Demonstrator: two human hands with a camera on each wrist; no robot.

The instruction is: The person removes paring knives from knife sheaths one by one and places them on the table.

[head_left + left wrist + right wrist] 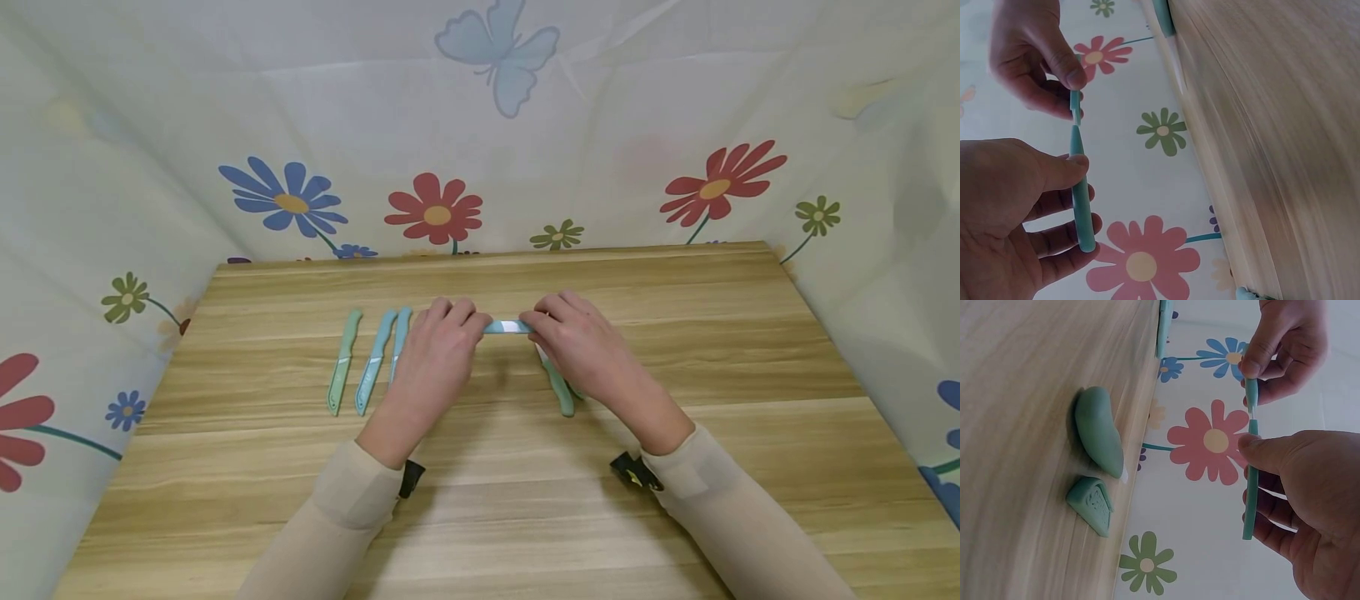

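A light-blue knife (510, 327) is held level above the table between both hands, a short strip of its pale blade bare in the middle. My left hand (442, 350) pinches its rounded handle (1081, 200), thumb on one side and fingers on the other. On the blade end, my right hand (581, 342) grips the flat blue sheath (1251, 487). Handle and sheath lie in line, with a small gap between them in the right wrist view. Below the right hand lies a green knife (558, 387), its upper part hidden by the hand.
To the left lie a green knife (344, 362), a blue knife (375, 362) and another blue knife (402, 333) partly behind the left hand. A green sheath (1091, 505) with cut-outs lies beside the right-hand green knife. A flowered cloth (360, 108) stands round the wooden table (495, 517).
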